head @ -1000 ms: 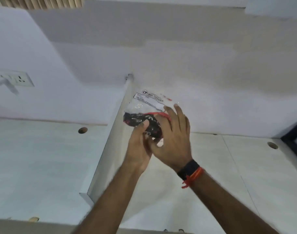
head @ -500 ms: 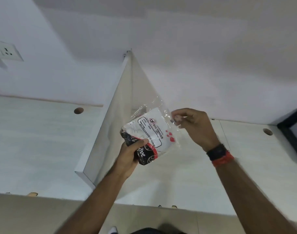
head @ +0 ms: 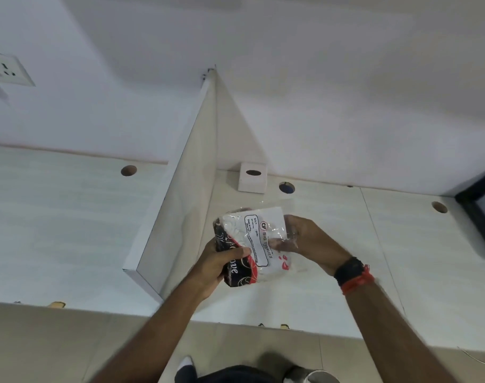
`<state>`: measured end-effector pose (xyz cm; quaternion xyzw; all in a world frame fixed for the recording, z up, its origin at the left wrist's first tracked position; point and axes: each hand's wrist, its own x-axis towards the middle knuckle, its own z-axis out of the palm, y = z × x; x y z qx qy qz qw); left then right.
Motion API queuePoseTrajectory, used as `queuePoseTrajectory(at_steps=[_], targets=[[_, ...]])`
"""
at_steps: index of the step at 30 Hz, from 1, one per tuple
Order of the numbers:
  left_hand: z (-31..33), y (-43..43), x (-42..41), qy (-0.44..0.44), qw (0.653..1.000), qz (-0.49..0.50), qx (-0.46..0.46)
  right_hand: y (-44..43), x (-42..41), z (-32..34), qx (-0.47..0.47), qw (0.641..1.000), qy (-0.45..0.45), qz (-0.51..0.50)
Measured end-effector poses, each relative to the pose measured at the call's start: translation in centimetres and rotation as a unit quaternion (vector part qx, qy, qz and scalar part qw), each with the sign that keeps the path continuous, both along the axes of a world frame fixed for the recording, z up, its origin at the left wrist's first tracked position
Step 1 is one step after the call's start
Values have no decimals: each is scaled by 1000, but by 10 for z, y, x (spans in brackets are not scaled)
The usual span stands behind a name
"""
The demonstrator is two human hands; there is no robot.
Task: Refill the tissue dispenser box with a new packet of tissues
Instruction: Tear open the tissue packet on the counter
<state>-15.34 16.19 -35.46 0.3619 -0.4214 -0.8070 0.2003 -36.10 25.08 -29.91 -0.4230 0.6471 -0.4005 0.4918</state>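
Note:
A clear plastic packet of white tissues (head: 259,239) with a black and red band is held above the desk. My left hand (head: 222,266) grips its dark lower end. My right hand (head: 304,239) holds the packet's right side, fingers partly under the plastic wrap. The white tissue dispenser box (head: 252,178), with an oval slot in its face, stands at the back of the desk against the wall, apart from both hands.
A white divider panel (head: 180,205) rises left of the hands. The desk top (head: 346,272) has round cable holes (head: 286,187). A black-framed screen (head: 481,205) sits at the far right. A wall socket (head: 6,70) is at the upper left.
The view has tilted down, bringing the dispenser box into sight. Both hands lowered the packet toward the desk, and my right hand moved from the wrap's corner onto the packet's side.

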Motion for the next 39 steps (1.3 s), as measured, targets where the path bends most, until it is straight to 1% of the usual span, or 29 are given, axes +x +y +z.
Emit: queuePoseTrajectory(at_steps=[4,6,11,16,20,23,25,26,28,31,33,35,36,38,39], targets=[[-6,4,-7,-7,1000,0,11,6,-1,-17,-16,998,-65,-4],[-11,5,-10,-3,1000,13,25,10,-3,-28,-8,996,-90,-14],[-42,7,-9,-17,996,69,51,25,-24,-57,47,977,-156,-135],[-79,10,-7,-106,986,121,54,59,-63,-91,68,944,-207,-246],[-114,6,-15,-196,971,135,32,77,-88,-117,78,907,-273,-313],[-137,6,-24,-257,960,107,26,75,-91,-135,98,879,-339,-321],[-150,6,-31,-278,956,85,31,66,-84,-149,118,869,-370,-306],[-156,6,-34,-280,956,77,35,58,-78,-156,136,870,-373,-293],[-162,3,-40,-273,959,64,48,39,-65,-170,176,881,-363,-247],[-165,-9,-45,-263,961,54,68,9,-45,-197,219,889,-336,-222],[-163,-17,-45,-262,960,46,84,-8,-35,-213,251,900,-291,-205],[-166,-24,-40,-274,959,30,69,-23,-28,-223,286,920,-199,-181],[-171,-25,-36,-284,958,19,40,-27,-26,-228,293,929,-148,-172],[-175,-28,-29,-311,950,8,-19,-39,-24,-235,290,945,-34,-148],[-172,-28,-28,-319,947,19,-27,-43,-25,-238,289,947,30,-133]])
